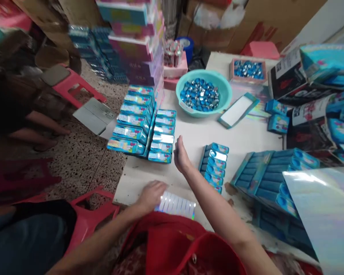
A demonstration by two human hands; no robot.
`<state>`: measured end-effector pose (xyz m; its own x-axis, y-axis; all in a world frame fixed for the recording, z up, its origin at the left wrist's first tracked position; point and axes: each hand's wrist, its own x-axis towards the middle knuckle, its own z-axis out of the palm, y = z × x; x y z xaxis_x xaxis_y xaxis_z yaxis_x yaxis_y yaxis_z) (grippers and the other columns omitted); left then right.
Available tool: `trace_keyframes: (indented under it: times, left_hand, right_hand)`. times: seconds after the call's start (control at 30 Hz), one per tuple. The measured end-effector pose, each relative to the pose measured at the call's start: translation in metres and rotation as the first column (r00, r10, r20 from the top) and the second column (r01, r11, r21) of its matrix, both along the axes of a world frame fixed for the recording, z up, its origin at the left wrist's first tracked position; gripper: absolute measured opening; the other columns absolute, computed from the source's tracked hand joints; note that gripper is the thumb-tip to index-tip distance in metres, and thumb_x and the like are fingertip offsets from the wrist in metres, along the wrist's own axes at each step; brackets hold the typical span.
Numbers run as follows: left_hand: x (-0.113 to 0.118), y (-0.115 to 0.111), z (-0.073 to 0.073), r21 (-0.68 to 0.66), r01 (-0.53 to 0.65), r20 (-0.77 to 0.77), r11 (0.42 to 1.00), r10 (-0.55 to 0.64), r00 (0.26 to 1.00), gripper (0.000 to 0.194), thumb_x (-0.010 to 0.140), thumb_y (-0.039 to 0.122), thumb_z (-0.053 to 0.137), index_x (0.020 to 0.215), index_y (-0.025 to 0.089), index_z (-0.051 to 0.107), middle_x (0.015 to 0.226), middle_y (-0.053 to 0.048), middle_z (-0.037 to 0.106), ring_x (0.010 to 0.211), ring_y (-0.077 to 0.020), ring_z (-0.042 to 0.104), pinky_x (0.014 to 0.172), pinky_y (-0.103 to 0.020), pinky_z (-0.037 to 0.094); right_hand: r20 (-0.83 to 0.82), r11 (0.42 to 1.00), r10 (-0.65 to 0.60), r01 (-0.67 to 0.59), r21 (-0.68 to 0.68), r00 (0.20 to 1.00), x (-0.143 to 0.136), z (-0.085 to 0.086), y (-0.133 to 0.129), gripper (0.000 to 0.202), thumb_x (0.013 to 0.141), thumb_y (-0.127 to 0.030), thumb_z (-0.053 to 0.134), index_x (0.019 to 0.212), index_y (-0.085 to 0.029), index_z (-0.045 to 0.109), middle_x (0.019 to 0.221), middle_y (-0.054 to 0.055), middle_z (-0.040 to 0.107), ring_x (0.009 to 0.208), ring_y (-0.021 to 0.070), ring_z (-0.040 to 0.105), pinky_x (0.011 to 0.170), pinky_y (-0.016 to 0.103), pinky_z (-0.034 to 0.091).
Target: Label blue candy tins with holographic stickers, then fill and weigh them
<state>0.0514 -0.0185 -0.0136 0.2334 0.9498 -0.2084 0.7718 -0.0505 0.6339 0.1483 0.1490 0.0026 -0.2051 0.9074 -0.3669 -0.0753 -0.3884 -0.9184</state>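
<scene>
My right hand is held edge-on with its fingers straight. It is beside the right end of a row of small blue printed boxes; whether it touches them I cannot tell. A taller block of the same kind of blue boxes stands against that row on the left. My left hand is low over the table's near edge, smeared by motion. At its fingertips lies a shiny silvery sheet marked into strips; I cannot see whether the fingers grip it.
A turquoise basin holds blue gems. Another row of blue boxes stands right of my forearm, with a larger block of blue cartons beyond. A tall stack of pink boxes rises at the back left. A person sits at the left.
</scene>
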Motion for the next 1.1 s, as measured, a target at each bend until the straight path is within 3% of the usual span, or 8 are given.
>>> trace_keyframes:
  times: [0.07, 0.17, 0.37, 0.6, 0.73, 0.9, 1.0, 1.1]
  left_hand:
    - [-0.012, 0.000, -0.016, -0.233, 0.037, -0.123, 0.972, -0.067, 0.990, 0.032, 0.091, 0.027, 0.040, 0.108, 0.019, 0.065, 0.108, -0.012, 0.066, 0.103, -0.0277, 0.057, 0.090, -0.046, 0.043]
    - [-0.024, 0.005, -0.027, -0.457, 0.086, -0.155, 0.885, -0.174, 0.972, 0.026, 0.085, 0.030, 0.049, 0.101, 0.018, 0.066, 0.106, -0.012, 0.064, 0.104, -0.0289, 0.054, 0.091, -0.044, 0.040]
    - [-0.032, 0.018, -0.029, -0.602, 0.037, -0.083, 0.797, -0.109, 0.991, 0.020, 0.079, 0.025, 0.050, 0.086, 0.020, 0.068, 0.089, -0.004, 0.068, 0.085, -0.0184, 0.059, 0.075, -0.025, 0.042]
    - [-0.022, 0.017, -0.034, -0.562, -0.101, -0.215, 0.821, -0.027, 0.976, 0.025, 0.080, 0.021, 0.046, 0.086, 0.020, 0.070, 0.092, -0.005, 0.071, 0.087, -0.0193, 0.060, 0.071, -0.026, 0.041]
    - [-0.020, 0.015, -0.036, -0.548, -0.116, -0.216, 0.829, -0.006, 0.976, 0.025, 0.080, 0.021, 0.046, 0.087, 0.019, 0.070, 0.094, -0.005, 0.071, 0.088, -0.0186, 0.060, 0.071, -0.025, 0.041]
    - [-0.017, 0.016, -0.039, -0.516, -0.149, -0.237, 0.844, 0.026, 0.971, 0.024, 0.083, 0.024, 0.047, 0.088, 0.020, 0.070, 0.093, -0.005, 0.071, 0.089, -0.0198, 0.061, 0.072, -0.027, 0.042]
    - [-0.013, 0.013, -0.036, -0.472, -0.175, -0.263, 0.864, 0.052, 0.963, 0.027, 0.087, 0.025, 0.043, 0.090, 0.019, 0.069, 0.098, -0.008, 0.069, 0.096, -0.0224, 0.058, 0.081, -0.031, 0.041]
    - [-0.009, 0.003, -0.025, -0.326, -0.162, -0.084, 0.931, 0.143, 0.986, 0.029, 0.088, 0.030, 0.043, 0.099, 0.019, 0.067, 0.113, -0.008, 0.064, 0.109, -0.0222, 0.052, 0.093, -0.033, 0.038]
  right_hand:
    - [0.076, 0.999, -0.043, 0.044, -0.023, 0.996, 0.020, -0.011, -0.031, 0.066, 0.084, -0.064, 0.042, 0.137, -0.025, 0.039, 0.147, 0.007, 0.038, 0.136, 0.0206, 0.035, 0.110, 0.042, 0.031]
    - [0.171, 0.997, -0.004, 0.016, -0.069, 0.985, 0.048, -0.032, -0.089, 0.049, 0.086, -0.052, 0.045, 0.122, -0.021, 0.054, 0.125, 0.011, 0.059, 0.112, 0.0221, 0.056, 0.099, 0.042, 0.043]
    - [0.531, 0.890, 0.351, -0.452, 0.068, 0.771, 0.058, -0.065, -0.156, 0.029, 0.083, -0.023, 0.051, 0.108, -0.016, 0.065, 0.102, 0.012, 0.062, 0.098, 0.0228, 0.056, 0.088, 0.039, 0.047]
    - [0.766, 0.633, 0.486, -0.774, 0.022, 0.420, 0.054, -0.055, -0.173, 0.032, 0.086, -0.015, 0.053, 0.116, -0.015, 0.061, 0.117, 0.013, 0.058, 0.107, 0.0239, 0.050, 0.094, 0.035, 0.043]
    - [0.827, 0.615, 0.440, -0.788, 0.007, 0.351, 0.051, -0.050, -0.171, 0.024, 0.084, -0.019, 0.059, 0.107, -0.014, 0.063, 0.123, 0.014, 0.056, 0.109, 0.0257, 0.049, 0.092, 0.035, 0.042]
    - [0.894, 0.589, 0.398, -0.804, -0.078, 0.205, 0.043, -0.045, -0.163, 0.016, 0.091, -0.024, 0.050, 0.094, -0.017, 0.064, 0.099, 0.011, 0.065, 0.094, 0.0250, 0.054, 0.077, 0.035, 0.041]
    - [0.888, 0.606, 0.391, -0.794, -0.052, 0.241, 0.046, -0.039, -0.165, 0.011, 0.089, -0.022, 0.053, 0.089, -0.018, 0.063, 0.092, 0.009, 0.066, 0.090, 0.0235, 0.054, 0.075, 0.032, 0.040]
    - [0.834, 0.715, 0.378, -0.699, 0.012, 0.401, 0.055, -0.029, -0.166, 0.007, 0.086, -0.018, 0.056, 0.081, -0.020, 0.061, 0.085, 0.006, 0.066, 0.086, 0.0207, 0.055, 0.073, 0.029, 0.040]
